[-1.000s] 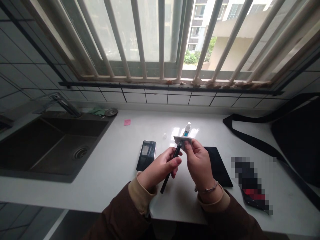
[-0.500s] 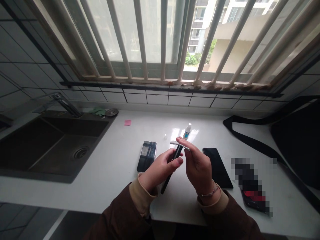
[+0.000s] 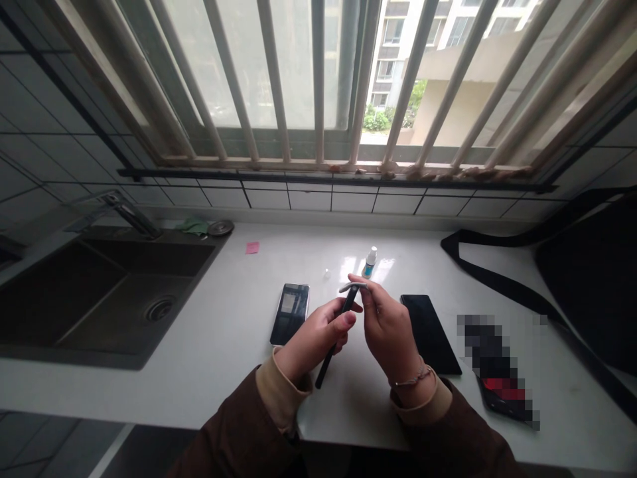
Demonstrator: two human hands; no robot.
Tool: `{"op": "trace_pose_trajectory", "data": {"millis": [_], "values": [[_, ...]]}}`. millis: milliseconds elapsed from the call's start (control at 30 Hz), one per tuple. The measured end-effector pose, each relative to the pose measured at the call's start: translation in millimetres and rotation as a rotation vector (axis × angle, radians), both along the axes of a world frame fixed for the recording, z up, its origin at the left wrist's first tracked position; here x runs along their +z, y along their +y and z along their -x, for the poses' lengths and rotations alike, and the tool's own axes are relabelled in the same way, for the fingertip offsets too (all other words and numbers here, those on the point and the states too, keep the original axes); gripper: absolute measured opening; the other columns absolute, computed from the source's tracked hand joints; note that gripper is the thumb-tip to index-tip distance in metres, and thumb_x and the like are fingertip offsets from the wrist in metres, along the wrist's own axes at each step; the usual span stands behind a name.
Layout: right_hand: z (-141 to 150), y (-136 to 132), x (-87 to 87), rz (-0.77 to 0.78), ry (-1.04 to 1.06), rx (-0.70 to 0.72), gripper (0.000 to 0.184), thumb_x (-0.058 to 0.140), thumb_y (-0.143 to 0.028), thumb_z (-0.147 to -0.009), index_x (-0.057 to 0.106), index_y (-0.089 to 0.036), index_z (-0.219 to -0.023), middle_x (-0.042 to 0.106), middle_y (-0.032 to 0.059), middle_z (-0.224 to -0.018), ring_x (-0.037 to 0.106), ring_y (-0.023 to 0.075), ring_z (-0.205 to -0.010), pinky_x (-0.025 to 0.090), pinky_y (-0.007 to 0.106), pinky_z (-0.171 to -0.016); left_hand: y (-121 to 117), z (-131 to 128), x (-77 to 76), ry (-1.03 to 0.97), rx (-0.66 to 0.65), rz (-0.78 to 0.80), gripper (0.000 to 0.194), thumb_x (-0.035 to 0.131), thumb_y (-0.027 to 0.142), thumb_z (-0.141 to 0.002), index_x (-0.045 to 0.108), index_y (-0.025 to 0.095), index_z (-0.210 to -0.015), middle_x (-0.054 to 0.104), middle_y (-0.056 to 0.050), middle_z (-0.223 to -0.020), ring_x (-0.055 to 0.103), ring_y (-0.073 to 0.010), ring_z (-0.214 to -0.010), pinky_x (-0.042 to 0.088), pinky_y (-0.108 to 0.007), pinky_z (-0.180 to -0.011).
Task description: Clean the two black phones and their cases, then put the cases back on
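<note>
My left hand (image 3: pixel 311 338) is closed around a thin black phone (image 3: pixel 332 348) held edge-on above the white counter (image 3: pixel 223 345). My right hand (image 3: pixel 391 328) pinches a small white wipe (image 3: pixel 350 287) against the phone's top end. A second phone (image 3: pixel 290 312) lies flat to the left of my hands, and a black phone (image 3: pixel 430 332) lies flat to the right. A small white and blue bottle (image 3: pixel 369 261) stands just beyond my hands, with its tiny cap (image 3: pixel 327 271) lying to its left.
A dark sink (image 3: pixel 99 292) with a faucet (image 3: pixel 130 212) fills the left side. A pink note (image 3: pixel 252 247) lies on the counter. A black bag with a strap (image 3: pixel 587 279) sits at right, a blurred dark item (image 3: pixel 502 372) near the front edge. Barred window behind.
The wipe was spread over the phone's top end, then folded flat over it; my right fingers now press it down around the tip. Both hands have stayed in place.
</note>
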State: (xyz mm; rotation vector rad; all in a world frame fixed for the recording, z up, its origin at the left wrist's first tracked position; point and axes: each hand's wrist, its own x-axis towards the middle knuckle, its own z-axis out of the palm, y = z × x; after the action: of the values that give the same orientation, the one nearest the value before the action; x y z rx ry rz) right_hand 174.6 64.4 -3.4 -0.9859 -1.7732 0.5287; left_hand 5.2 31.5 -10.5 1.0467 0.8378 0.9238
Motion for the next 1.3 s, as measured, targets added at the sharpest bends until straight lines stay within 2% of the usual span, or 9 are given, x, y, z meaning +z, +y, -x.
{"op": "trace_pose_trajectory", "data": {"millis": [167, 367, 567, 700, 833, 967, 1067, 1133, 1300], "values": [[-1, -3, -0.8, -0.181, 0.046, 0.075, 0.042, 0.05, -0.012, -0.109, 0.067, -0.027, -0.144, 0.074, 0.0077, -0.142, 0.07, 0.0251, -0.134, 0.06, 0.045, -0.116, 1, 0, 2.8, 0.044, -0.004, -0.017, 0.055, 0.07, 0.065, -0.094, 0.06, 0.017, -0.119, 0.046, 0.003, -0.079, 0.042, -0.0105, -0.063, 0.035, -0.023, -0.056], [-4, -2, -0.5, -0.286, 0.013, 0.169, 0.051, 0.05, -0.007, -0.107, 0.063, -0.028, -0.151, 0.067, 0.0085, -0.152, 0.066, 0.0278, -0.14, 0.059, 0.05, -0.118, 1, -4, 5.9, 0.102, 0.023, 0.015, 0.05, 0.065, 0.067, -0.096, 0.06, 0.019, -0.109, 0.05, 0.002, -0.08, 0.043, -0.0112, -0.064, 0.036, -0.023, -0.056], [-3, 1, -2.2, -0.226, -0.012, 0.135, 0.046, 0.051, -0.008, -0.107, 0.067, -0.027, -0.146, 0.066, 0.0085, -0.153, 0.065, 0.0263, -0.141, 0.057, 0.047, -0.12, -1, -5, 2.8, 0.052, 0.028, 0.103, 0.058, 0.062, 0.076, -0.093, 0.058, 0.019, -0.107, 0.05, 0.002, -0.084, 0.044, -0.0097, -0.061, 0.034, -0.022, -0.052], [-1, 1, -3.5, -0.152, 0.012, 0.056, 0.041, 0.051, -0.013, -0.109, 0.067, -0.027, -0.145, 0.067, 0.0087, -0.152, 0.065, 0.0266, -0.141, 0.058, 0.047, -0.119, -3, -8, 0.2, -0.013, 0.073, 0.195, 0.068, 0.049, 0.084, -0.095, 0.058, 0.02, -0.114, 0.049, 0.004, -0.083, 0.04, -0.008, -0.055, 0.032, -0.021, -0.047], [-2, 3, -5.1, -0.179, -0.002, 0.063, 0.042, 0.051, -0.012, -0.109, 0.067, -0.026, -0.146, 0.067, 0.0104, -0.152, 0.064, 0.0273, -0.142, 0.057, 0.049, -0.12, -1, -9, 0.6, -0.048, 0.067, 0.312, 0.062, 0.052, 0.082, -0.095, 0.054, 0.022, -0.11, 0.049, 0.006, -0.076, 0.035, -0.0062, -0.049, 0.028, -0.019, -0.043], [0, 4, -7.2, -0.218, -0.067, 0.175, 0.046, 0.05, -0.008, -0.108, 0.067, -0.027, -0.146, 0.063, 0.0093, -0.156, 0.057, 0.027, -0.148, 0.053, 0.05, -0.124, 4, -7, -2.2, -0.169, 0.083, 0.447, 0.056, 0.064, 0.077, -0.092, 0.052, 0.022, -0.1, 0.044, 0.008, -0.068, 0.03, -0.0058, -0.046, 0.02, -0.019, -0.041], [5, 1, -6.2, -0.272, -0.127, 0.358, 0.047, 0.05, -0.005, -0.106, 0.067, -0.025, -0.145, 0.068, 0.009, -0.151, 0.055, 0.0254, -0.15, 0.052, 0.049, -0.124, 8, -8, -8.9, -0.257, 0.241, 0.498, 0.049, 0.069, 0.067, -0.091, 0.051, 0.021, -0.091, 0.042, 0.006, -0.064, 0.032, -0.0068, -0.048, 0.017, -0.022, -0.043], [7, -1, -3.7, -0.294, -0.147, 0.456, 0.046, 0.051, -0.005, -0.106, 0.067, -0.025, -0.145, 0.07, 0.0089, -0.148, 0.057, 0.0242, -0.148, 0.051, 0.048, -0.125, 10, -8, -14.0, -0.277, 0.326, 0.491, 0.042, 0.07, 0.059, -0.093, 0.054, 0.02, -0.094, 0.042, 0.006, -0.063, 0.035, -0.0074, -0.05, 0.019, -0.023, -0.046], [6, -3, -0.7, -0.323, -0.154, 0.476, 0.042, 0.053, -0.008, -0.107, 0.069, -0.026, -0.141, 0.074, 0.0069, -0.143, 0.06, 0.0232, -0.145, 0.05, 0.049, -0.126, 11, -8, -19.6, -0.272, 0.305, 0.48, 0.039, 0.068, 0.057, -0.093, 0.055, 0.02, -0.097, 0.039, 0.007, -0.062, 0.034, -0.007, -0.05, 0.018, -0.023, -0.048]]}}
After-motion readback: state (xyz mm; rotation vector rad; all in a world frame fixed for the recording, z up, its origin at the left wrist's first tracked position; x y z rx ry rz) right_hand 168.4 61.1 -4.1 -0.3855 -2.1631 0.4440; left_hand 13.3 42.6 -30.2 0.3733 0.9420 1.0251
